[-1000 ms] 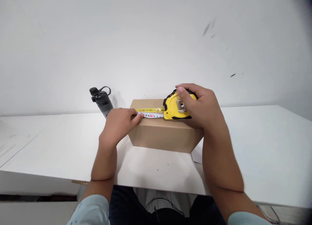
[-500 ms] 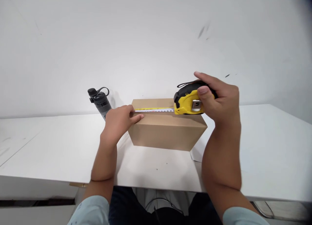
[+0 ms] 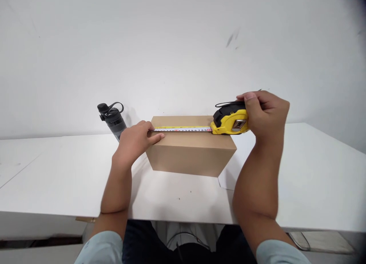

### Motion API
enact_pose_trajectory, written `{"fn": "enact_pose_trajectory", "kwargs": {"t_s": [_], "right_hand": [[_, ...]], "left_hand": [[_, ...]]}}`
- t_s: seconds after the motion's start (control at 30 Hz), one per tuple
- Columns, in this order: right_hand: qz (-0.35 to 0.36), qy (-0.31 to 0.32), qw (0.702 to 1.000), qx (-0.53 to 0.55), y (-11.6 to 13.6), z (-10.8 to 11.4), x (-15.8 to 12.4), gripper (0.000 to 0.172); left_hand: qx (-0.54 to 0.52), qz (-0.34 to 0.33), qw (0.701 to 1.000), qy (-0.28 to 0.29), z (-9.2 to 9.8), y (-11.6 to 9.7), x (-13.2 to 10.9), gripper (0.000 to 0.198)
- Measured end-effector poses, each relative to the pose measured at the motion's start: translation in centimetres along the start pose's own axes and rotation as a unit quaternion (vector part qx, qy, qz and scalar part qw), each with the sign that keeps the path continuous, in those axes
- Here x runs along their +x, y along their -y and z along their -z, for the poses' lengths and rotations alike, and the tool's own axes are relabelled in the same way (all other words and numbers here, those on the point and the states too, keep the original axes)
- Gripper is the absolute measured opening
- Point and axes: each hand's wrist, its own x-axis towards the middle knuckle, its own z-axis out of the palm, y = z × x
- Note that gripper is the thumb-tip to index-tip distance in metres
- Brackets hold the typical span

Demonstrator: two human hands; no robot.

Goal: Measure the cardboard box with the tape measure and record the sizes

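Observation:
A brown cardboard box (image 3: 185,157) sits on the white table in front of me. My left hand (image 3: 137,140) is closed at the box's left end, thumb on the top face, holding the end of a tape measure's blade (image 3: 185,129); the blade's tip is hidden under the fingers. The blade runs straight across the box top, its numbers facing me. At the right end, my right hand (image 3: 264,113) grips the yellow and black tape measure (image 3: 230,119) by its rear and top, thumb above. A black wrist strap (image 3: 225,104) loops out over the case.
A dark water bottle (image 3: 113,121) with a carry loop stands left of the box, partly behind my left hand. White paper (image 3: 227,180) lies by the box's right side. The white wall (image 3: 171,58) rises behind the table (image 3: 57,172), whose front edge is close to my body.
My right hand has moved right with the tape measure, and more blade shows. Its thumb has shifted from the case's side to the top. My left hand stays at the box's left end.

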Motion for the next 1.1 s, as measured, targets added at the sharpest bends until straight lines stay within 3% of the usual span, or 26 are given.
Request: {"fn": "enact_pose_trajectory", "kwargs": {"t_s": [0.1, 0.3, 0.43, 0.6, 0.8, 1.1], "right_hand": [[-0.012, 0.005, 1.0, -0.007, 0.0, 0.1, 0.2, 0.024], [-0.112, 0.052, 0.992, -0.005, 1.9, -0.2, -0.1, 0.018], [-0.075, 0.057, 0.988, -0.124, 3.4, -1.5, -0.4, 0.025], [-0.051, 0.027, 0.974, -0.22, 3.0, -2.4, -0.2, 0.046], [-0.028, 0.026, 0.982, -0.186, 2.8, -1.5, -0.2, 0.029], [0.006, -0.013, 0.979, -0.204, 3.2, -0.8, -0.4, 0.025]], "left_hand": [[0.003, -0.001, 1.0, 0.0, -0.1, 0.1, 0.0, 0.033], [0.015, -0.011, 1.0, 0.003, -0.1, -0.1, 0.1, 0.032], [0.023, -0.009, 1.0, 0.01, 0.0, -0.3, 0.1, 0.034], [0.029, -0.013, 0.999, 0.008, -0.2, 0.0, 0.2, 0.034], [0.031, -0.003, 1.0, 0.002, -0.2, -0.2, 0.3, 0.031], [0.028, 0.007, 1.0, -0.003, -0.2, -0.8, 0.3, 0.03]]}}
